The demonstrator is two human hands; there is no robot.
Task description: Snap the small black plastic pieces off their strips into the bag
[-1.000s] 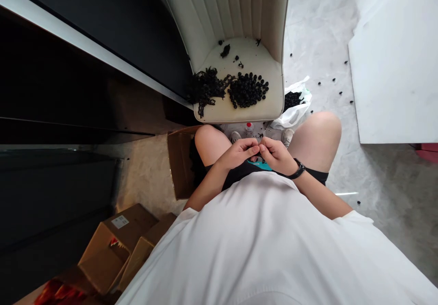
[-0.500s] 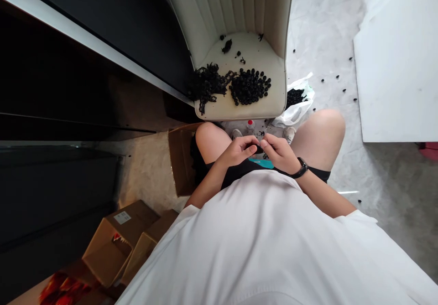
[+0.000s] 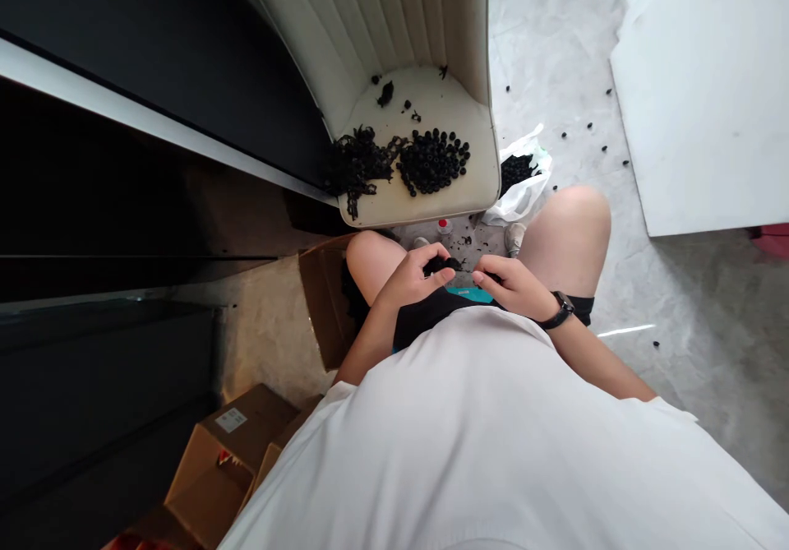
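Dark clump, 1 pc, over lap, pinched by L hand; R hand at 3 o'clock, fingers curled, contents can't tell. Hands now wider apart than earlier, clump bared, likely mid-work. Blk round pcs on seat, 12 o'clock.

On chair: bead-like pcs R of tangled strips; plastic bag on flr, R; cardboard box nr L.
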